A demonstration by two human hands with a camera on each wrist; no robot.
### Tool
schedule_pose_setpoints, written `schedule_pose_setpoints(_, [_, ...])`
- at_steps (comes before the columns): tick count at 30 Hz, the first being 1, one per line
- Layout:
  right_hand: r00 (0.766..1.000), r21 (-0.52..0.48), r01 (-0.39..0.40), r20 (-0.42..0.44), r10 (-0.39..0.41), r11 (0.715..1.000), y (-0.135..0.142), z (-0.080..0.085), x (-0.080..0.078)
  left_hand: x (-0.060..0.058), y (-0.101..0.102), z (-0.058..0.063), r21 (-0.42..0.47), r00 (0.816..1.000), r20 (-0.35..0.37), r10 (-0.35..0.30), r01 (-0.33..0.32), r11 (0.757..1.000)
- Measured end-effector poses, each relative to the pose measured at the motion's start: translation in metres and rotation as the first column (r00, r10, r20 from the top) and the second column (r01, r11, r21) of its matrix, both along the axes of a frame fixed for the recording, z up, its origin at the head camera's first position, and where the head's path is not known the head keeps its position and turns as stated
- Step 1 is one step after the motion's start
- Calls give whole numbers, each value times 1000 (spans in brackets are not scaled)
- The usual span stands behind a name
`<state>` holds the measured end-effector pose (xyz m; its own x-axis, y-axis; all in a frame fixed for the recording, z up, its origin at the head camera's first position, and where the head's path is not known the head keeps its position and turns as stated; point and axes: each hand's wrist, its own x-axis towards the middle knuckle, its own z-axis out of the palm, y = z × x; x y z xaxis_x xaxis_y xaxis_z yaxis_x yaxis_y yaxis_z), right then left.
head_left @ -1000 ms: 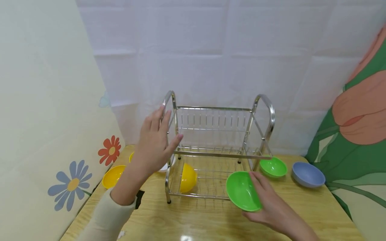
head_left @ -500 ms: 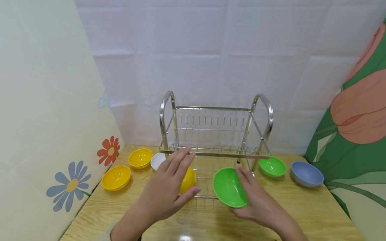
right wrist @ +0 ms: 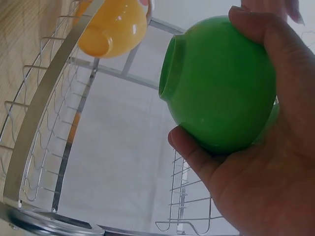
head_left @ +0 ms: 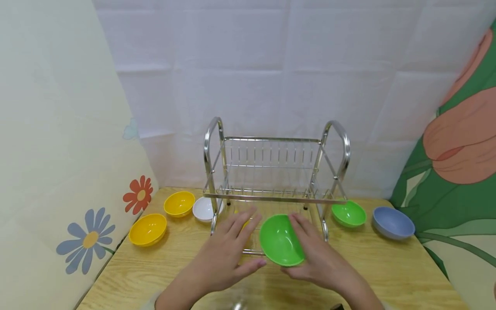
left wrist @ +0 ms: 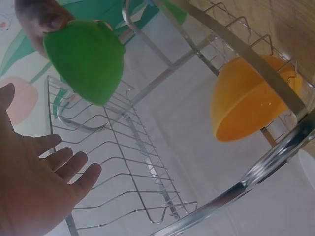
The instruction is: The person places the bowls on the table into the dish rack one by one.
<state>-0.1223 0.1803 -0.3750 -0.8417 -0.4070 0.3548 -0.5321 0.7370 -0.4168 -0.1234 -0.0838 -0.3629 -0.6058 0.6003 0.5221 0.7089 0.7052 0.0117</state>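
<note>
A green bowl point(head_left: 280, 241) is held by my right hand point(head_left: 319, 258), its thumb and fingers round the rim and side, in front of the metal dish rack point(head_left: 271, 199). In the right wrist view the bowl's underside and foot ring show. Just left of the bowl, my left hand point(head_left: 226, 254) has its fingers extended and holds nothing. Behind that hand a yellow bowl point(left wrist: 256, 98) stands on its side in the rack's lower tier; in the head view it is mostly hidden.
Two yellow bowls point(head_left: 148, 230) and a white bowl point(head_left: 203, 209) sit on the wooden table point(head_left: 128, 275) left of the rack. To the right are another green bowl point(head_left: 348, 214) and a blue bowl point(head_left: 393, 223). A white cloth point(head_left: 252, 77) hangs behind.
My left hand has come down and right from the rack's left upright toward the green bowl. The right hand has carried that bowl leftward.
</note>
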Motion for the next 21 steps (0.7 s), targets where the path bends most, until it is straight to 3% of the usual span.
schedule_pose_setpoints(6, [1000,4,-29,11,29,1000,-6,1,1,-6,2,-13,-27,992,124,9,-5,1000])
schedule_pose_setpoints(12, [997,28,-68,27,67,997,-11,-1,3,-10,3,-22,-28,976,215,-26,33,999])
schedule_pose_setpoints(21, [993,44,-119,-12,120,992,-16,-6,4,-14,5,-31,-17,953,291,-80,89,996])
